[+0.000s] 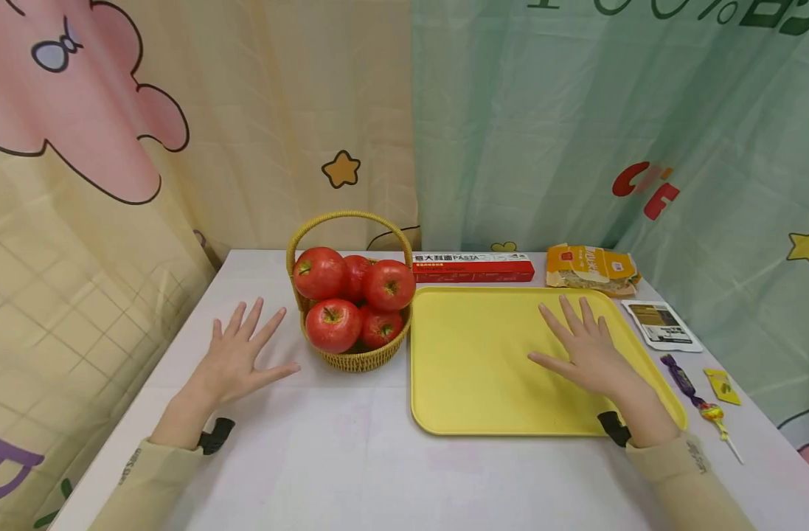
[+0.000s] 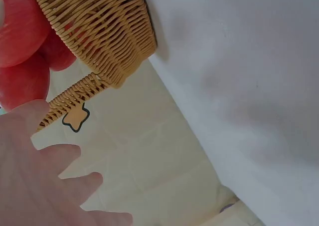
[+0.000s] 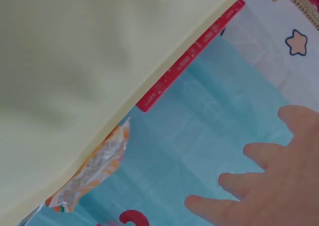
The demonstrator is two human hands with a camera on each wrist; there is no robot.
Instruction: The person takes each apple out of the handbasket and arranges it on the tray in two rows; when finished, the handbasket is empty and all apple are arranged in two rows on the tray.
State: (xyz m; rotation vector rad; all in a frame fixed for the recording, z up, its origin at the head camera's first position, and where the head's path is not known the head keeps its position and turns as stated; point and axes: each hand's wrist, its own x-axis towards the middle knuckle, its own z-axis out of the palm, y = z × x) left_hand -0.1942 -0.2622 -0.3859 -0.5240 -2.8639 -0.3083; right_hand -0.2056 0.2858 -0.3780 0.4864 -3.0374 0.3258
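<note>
My left hand (image 1: 241,352) lies flat on the white table (image 1: 351,472), fingers spread, just left of a wicker basket (image 1: 359,358) holding several red apples (image 1: 332,324). In the left wrist view the basket (image 2: 99,31) and apples (image 2: 20,31) sit close beyond my left hand's fingers (image 2: 55,186). My right hand (image 1: 585,346) rests flat, fingers straight, on the right part of a yellow tray (image 1: 484,361). The right wrist view shows the tray (image 3: 75,71) and my right hand's fingers (image 3: 269,186). Neither hand holds anything.
A red pasta box (image 1: 473,267) and an orange snack bag (image 1: 591,268) lie behind the tray. Right of the tray are a white sachet (image 1: 661,324), a purple candy (image 1: 680,375), a lollipop (image 1: 717,419) and a yellow packet (image 1: 723,386). Curtains hang behind and at both sides.
</note>
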